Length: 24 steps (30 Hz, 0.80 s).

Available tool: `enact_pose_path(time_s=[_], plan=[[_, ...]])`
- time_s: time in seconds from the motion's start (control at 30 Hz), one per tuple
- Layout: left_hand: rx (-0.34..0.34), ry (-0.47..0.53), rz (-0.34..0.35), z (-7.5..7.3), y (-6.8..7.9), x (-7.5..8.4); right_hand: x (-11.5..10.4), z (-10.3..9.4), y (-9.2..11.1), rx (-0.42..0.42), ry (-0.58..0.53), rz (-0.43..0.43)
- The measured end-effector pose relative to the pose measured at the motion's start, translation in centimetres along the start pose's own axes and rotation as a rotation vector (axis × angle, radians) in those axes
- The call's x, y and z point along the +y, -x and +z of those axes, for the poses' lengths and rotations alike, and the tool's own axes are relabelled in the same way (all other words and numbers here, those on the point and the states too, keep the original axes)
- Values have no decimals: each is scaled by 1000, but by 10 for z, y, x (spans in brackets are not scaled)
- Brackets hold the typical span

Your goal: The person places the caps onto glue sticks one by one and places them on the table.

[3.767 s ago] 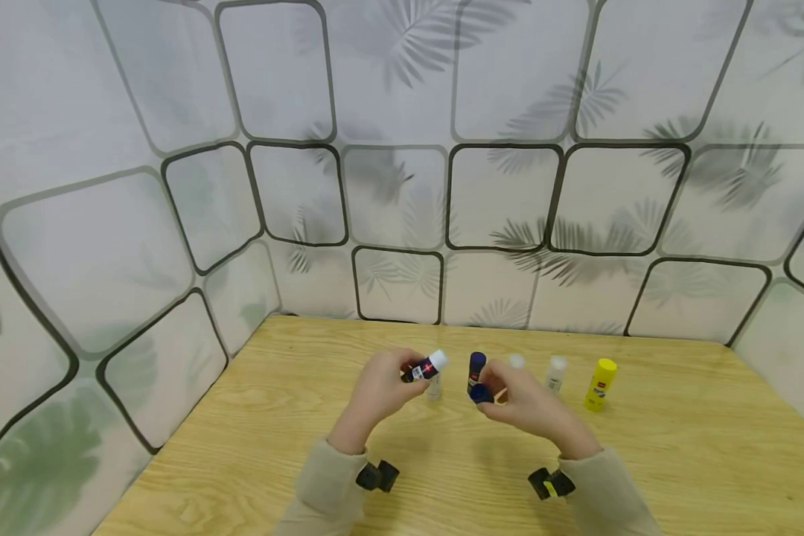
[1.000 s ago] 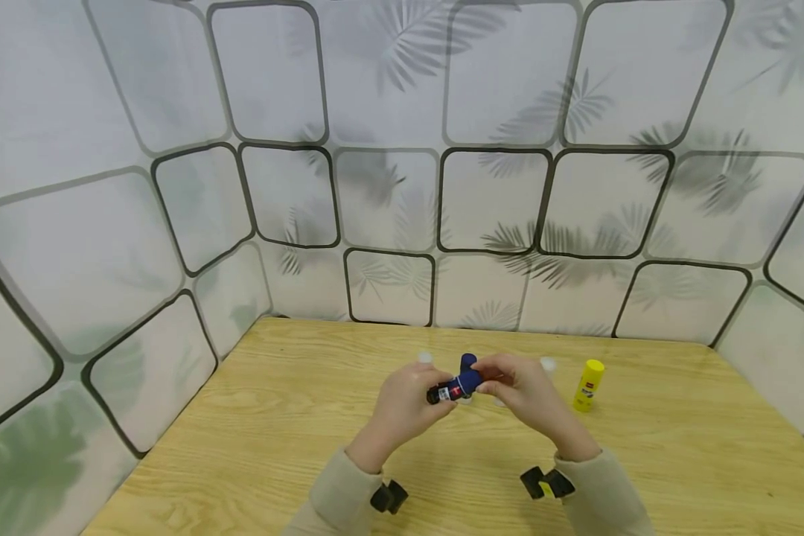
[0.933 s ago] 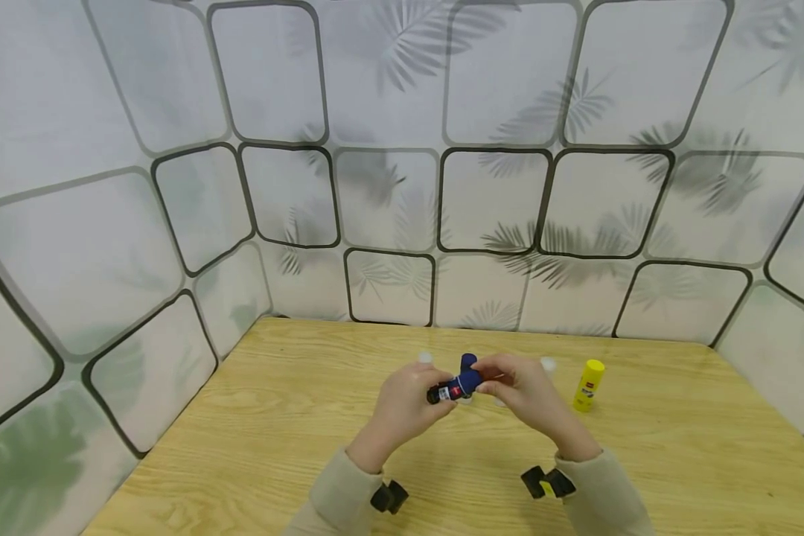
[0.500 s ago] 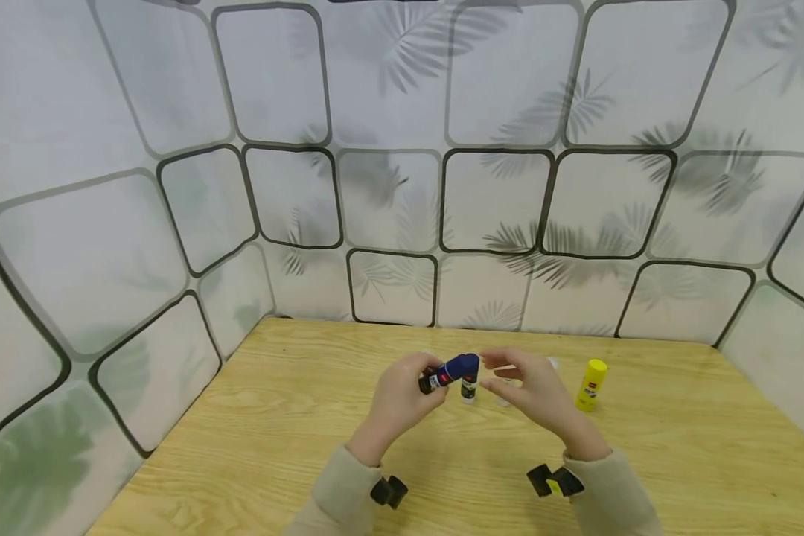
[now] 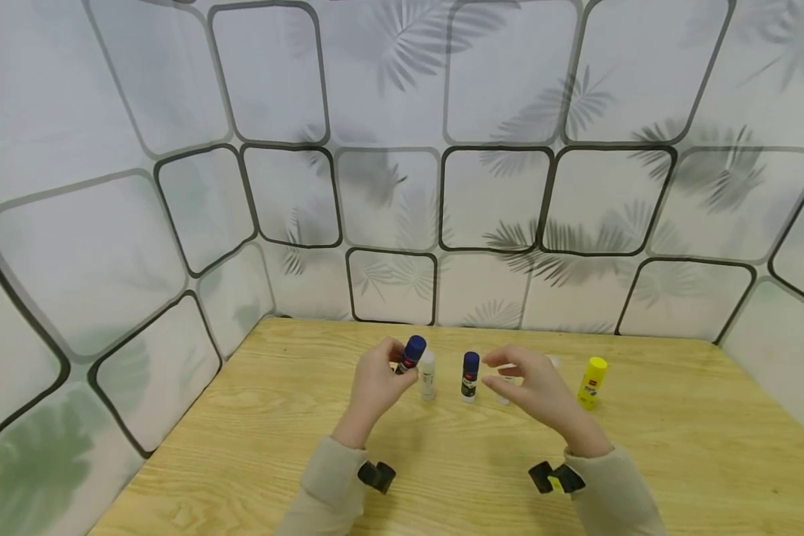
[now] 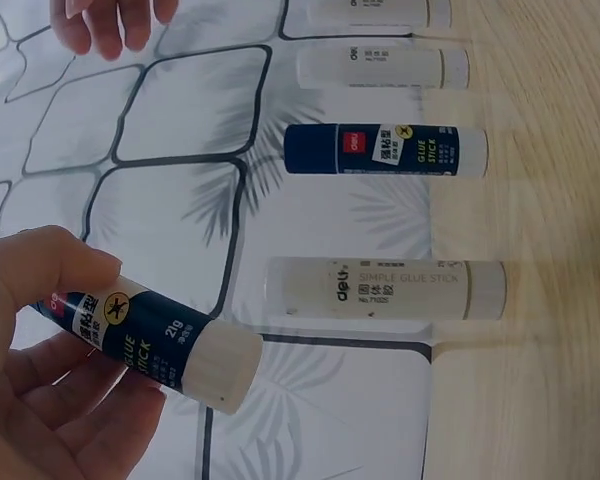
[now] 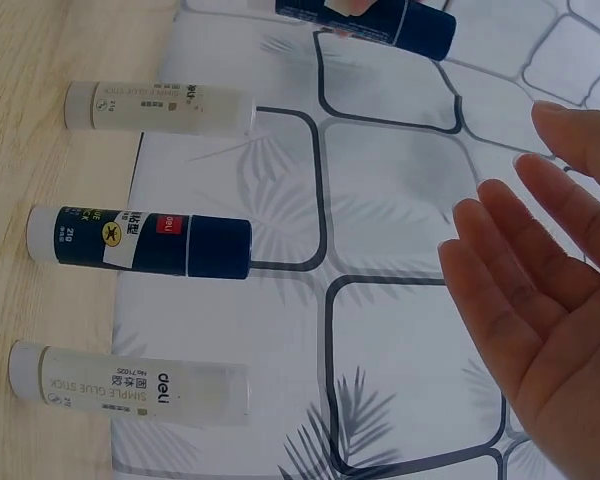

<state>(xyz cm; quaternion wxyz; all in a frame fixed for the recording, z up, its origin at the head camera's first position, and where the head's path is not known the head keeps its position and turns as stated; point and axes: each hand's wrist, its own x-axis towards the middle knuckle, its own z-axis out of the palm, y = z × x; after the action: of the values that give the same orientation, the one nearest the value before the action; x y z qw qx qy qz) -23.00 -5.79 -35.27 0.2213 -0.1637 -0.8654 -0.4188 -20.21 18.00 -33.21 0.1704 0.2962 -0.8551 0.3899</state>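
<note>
My left hand [image 5: 375, 383] grips a navy glue stick [image 6: 130, 335] by its label, thumb on one side and fingers on the other. Its blue cap points up in the head view, and its white base shows in the left wrist view. Close to the right of it stands a clear-white glue stick [image 5: 428, 376]. A second navy glue stick [image 5: 470, 377] stands upright in the middle, blue cap on. Just right of that one, my right hand [image 5: 532, 387] hovers with fingers spread and nothing between them. It partly hides another clear-white glue stick [image 5: 505, 394].
A yellow glue stick [image 5: 592, 383] stands at the right end of the row. Behind my right hand, the top of one more white glue stick [image 5: 554, 362] shows. The wooden table [image 5: 254, 417] meets a patterned cloth wall [image 5: 395, 286] at the back.
The blue cap has gone from my right hand onto the held glue stick. My right hand has let go, and my left hand has moved left and tilted the stick more upright.
</note>
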Motion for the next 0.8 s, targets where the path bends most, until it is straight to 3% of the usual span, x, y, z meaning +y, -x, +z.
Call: enact_pose_path(time_s=[0.43,0.8], plan=[[-40,1,-172,11,-9,-38,1,4,-2,-43,-12,2],[-104,-17,-241,20,-12,-63,2,8,-2,-82,-1,1]])
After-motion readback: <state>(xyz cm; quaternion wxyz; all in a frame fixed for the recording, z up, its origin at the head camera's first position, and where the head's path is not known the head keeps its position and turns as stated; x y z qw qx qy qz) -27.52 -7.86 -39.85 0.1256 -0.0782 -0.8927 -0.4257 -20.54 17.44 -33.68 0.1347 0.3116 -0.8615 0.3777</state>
